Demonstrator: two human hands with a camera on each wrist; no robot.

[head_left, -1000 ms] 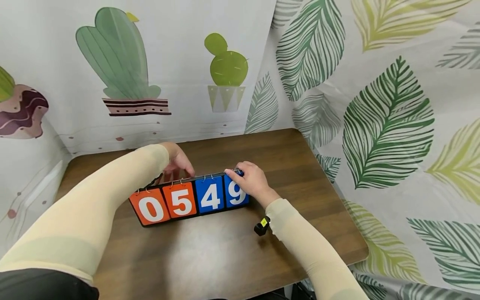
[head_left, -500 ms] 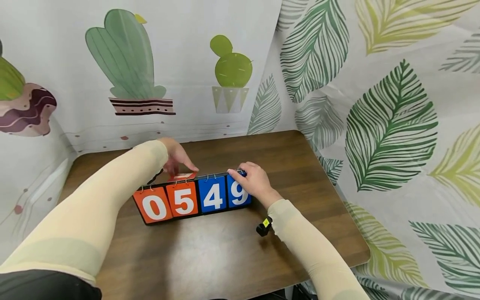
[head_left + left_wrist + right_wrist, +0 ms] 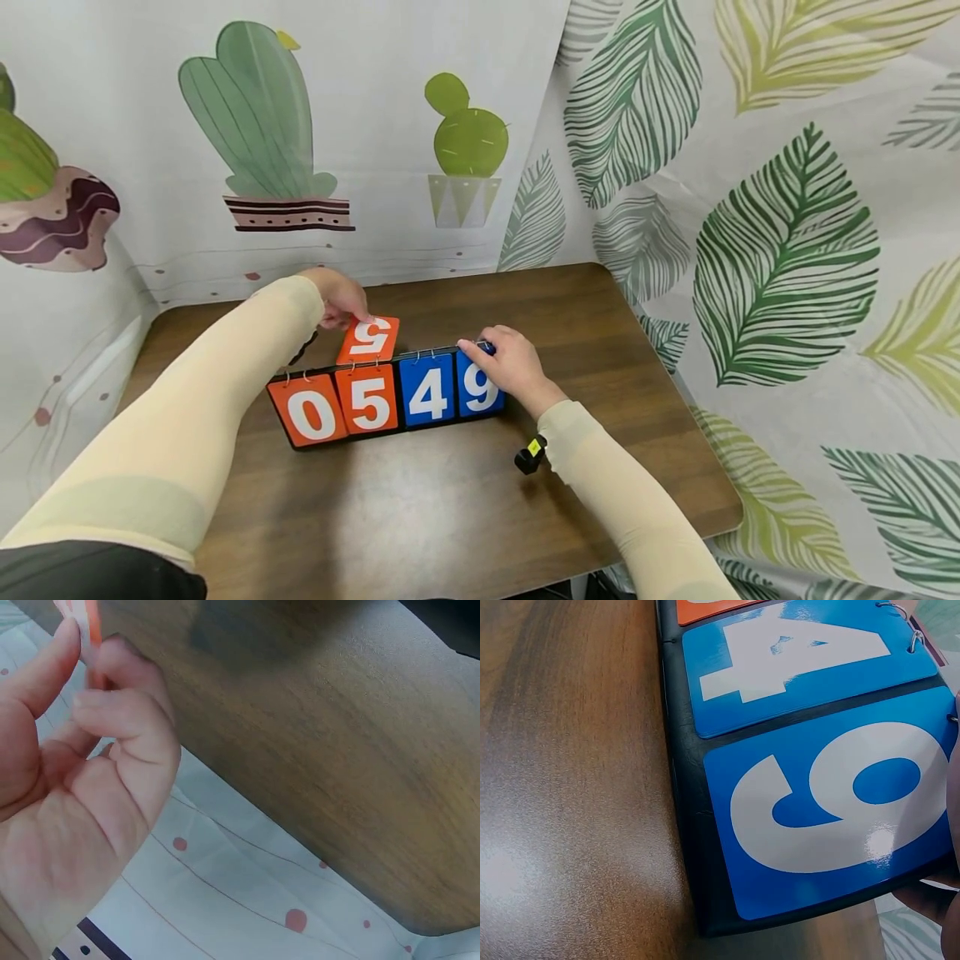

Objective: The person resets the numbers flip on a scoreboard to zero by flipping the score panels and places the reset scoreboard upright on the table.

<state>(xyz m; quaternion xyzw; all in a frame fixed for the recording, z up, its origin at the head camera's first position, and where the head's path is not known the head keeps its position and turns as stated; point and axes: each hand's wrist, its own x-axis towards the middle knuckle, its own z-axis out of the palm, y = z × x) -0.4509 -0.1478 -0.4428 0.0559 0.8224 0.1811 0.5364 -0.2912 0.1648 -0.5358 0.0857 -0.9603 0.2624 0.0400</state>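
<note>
A black flip scoreboard [image 3: 402,428] stands on the table, showing 0 and 5 on orange cards and 4 and 9 on blue cards. Behind its top edge, my left hand [image 3: 339,298] pinches an orange card [image 3: 369,340] with an upside-down 5, raised on the rings above the front 5. In the left wrist view thumb and fingertips of that hand [image 3: 97,750] hold the card's edge [image 3: 88,630]. My right hand [image 3: 512,363] grips the scoreboard's top right corner, thumb in front above the blue 9 card [image 3: 832,802]; its other fingers are partly hidden.
The brown wooden table [image 3: 420,508] has a rounded back right corner. Behind it hangs a white cloth with cactus prints [image 3: 471,142], and to the right a cloth with leaf prints [image 3: 787,250]. A small black device with a yellow label [image 3: 531,455] is at my right wrist.
My left hand has moved back and slightly up from behind the scoreboard, lifting an orange 5 card into view. The view has shifted slightly; my right hand keeps its grip on the corner.
</note>
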